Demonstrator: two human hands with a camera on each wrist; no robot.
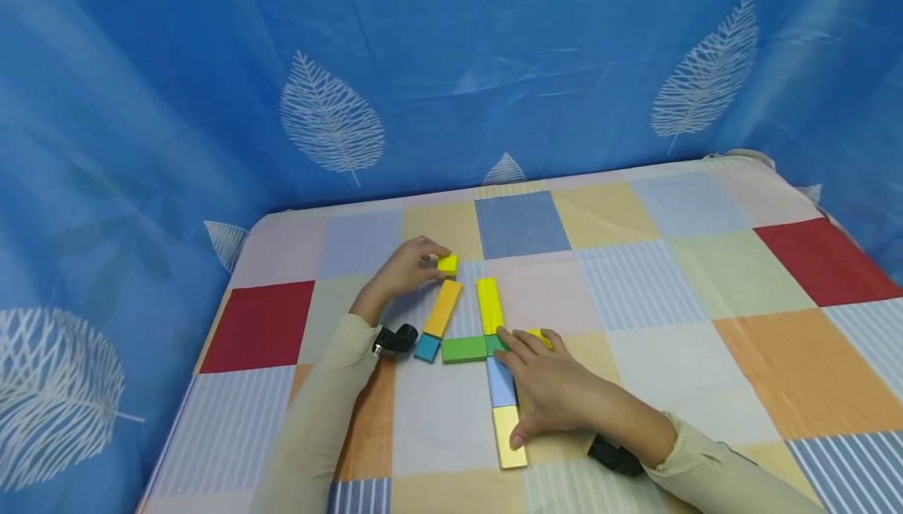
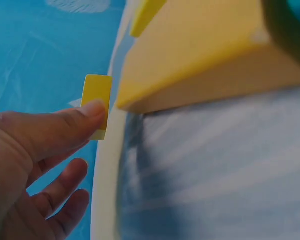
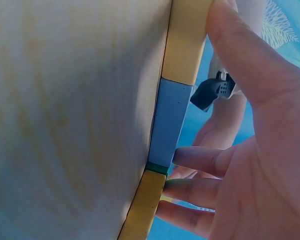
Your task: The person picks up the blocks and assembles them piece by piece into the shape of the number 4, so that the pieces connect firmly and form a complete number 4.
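My left hand (image 1: 407, 267) pinches a small yellow block (image 1: 447, 265) between thumb and fingers, just beyond an orange block (image 1: 443, 309). Below that lies a small teal block (image 1: 426, 348). A green block (image 1: 463, 349) runs to a smaller green block (image 1: 495, 344), from which a long yellow block (image 1: 490, 305) extends away. Toward me follow a light blue block (image 1: 501, 382) and a gold block (image 1: 509, 439). My right hand (image 1: 546, 389) spreads along this row, thumb touching the gold block and fingertips by the small green one. It partly hides another yellow block (image 1: 539, 336).
A patchwork cloth (image 1: 437, 428) covers the table under the blocks. Behind and to the left hangs a blue curtain (image 1: 494, 52) with white leaf prints. Each wrist wears a black camera, seen on the left wrist (image 1: 397, 338).
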